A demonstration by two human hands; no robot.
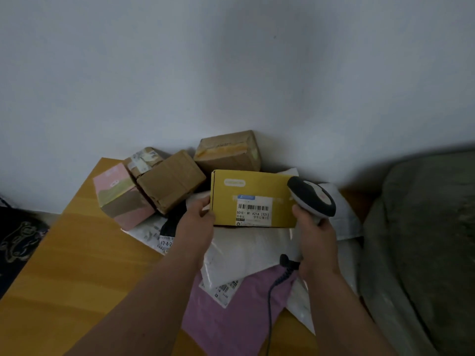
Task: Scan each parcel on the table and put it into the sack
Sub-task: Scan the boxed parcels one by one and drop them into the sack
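Note:
My left hand (199, 217) grips the left edge of a yellow box parcel (253, 191), tilted up so its barcode label (253, 211) faces me. My right hand (312, 228) holds the handle of a grey and white barcode scanner (312, 196), whose head sits at the box's right edge. The scanner's coiled cable (276, 286) hangs down over the pile. Under the box lie a white mailer bag (246, 253) and a pink mailer bag (231, 317).
On the wooden table (77, 265) stand a pink box (120, 196), two taped brown cartons (171, 181) (228, 150) and a small labelled carton (144, 159). A grey-green sack (431, 240) fills the right side. The wall is close behind.

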